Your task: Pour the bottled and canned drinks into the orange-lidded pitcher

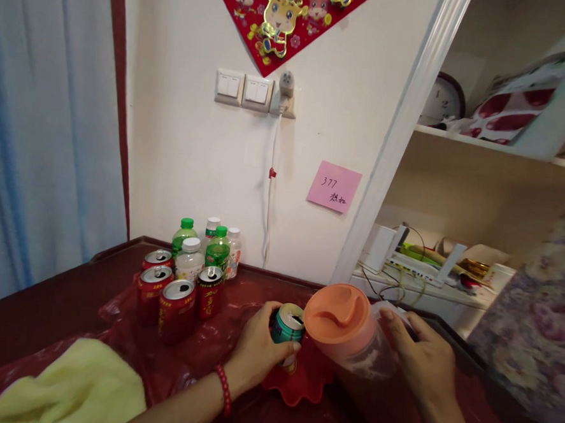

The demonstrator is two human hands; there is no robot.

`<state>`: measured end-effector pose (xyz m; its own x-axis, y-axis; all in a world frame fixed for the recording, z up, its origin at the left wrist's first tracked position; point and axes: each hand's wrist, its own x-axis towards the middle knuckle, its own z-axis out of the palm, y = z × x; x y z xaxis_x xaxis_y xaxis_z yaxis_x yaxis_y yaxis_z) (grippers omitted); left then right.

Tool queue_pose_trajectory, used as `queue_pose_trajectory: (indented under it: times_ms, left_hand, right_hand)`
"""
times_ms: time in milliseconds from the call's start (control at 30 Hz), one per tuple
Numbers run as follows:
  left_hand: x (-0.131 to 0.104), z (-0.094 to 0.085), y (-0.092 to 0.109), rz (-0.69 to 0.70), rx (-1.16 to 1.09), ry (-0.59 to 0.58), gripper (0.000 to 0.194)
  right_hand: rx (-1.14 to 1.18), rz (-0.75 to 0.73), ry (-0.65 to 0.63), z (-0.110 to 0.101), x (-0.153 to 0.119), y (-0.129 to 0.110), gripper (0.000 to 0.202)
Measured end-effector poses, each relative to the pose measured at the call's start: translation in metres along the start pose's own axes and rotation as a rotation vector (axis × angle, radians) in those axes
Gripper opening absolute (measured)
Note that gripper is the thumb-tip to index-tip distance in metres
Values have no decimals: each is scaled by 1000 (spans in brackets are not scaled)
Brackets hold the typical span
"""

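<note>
My left hand (pixel 262 344), with a red bead bracelet at the wrist, is wrapped round an opened teal drink can (pixel 289 325). The can is upright over a red scalloped dish (pixel 295 388); whether it touches the dish I cannot tell. Just right of the can, my right hand (pixel 420 351) grips the handle of a clear plastic pitcher (pixel 368 370) with an orange lid (pixel 338 314). The pitcher leans toward the can, its lid close to the can's top. Part of the handle is hidden by my fingers.
Opened red cans (pixel 177 310) and several bottles (pixel 217 249) with green or white caps stand at the back left. A yellow cloth (pixel 73 384) lies at the front left. Red plastic sheeting (pixel 228 317) covers part of the dark table. A router (pixel 417 271) sits on the right shelf.
</note>
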<state>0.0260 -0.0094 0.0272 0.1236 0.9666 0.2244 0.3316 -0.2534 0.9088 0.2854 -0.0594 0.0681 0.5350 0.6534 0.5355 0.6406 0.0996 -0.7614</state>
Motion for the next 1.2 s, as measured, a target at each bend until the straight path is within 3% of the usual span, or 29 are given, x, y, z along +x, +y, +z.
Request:
queue_pose_trajectory:
  times_ms: [1200]
  left_hand:
    - [1,3,-14,22,-5,-12,56]
  right_hand:
    - [-34,15,-22,-1,-1,3,59]
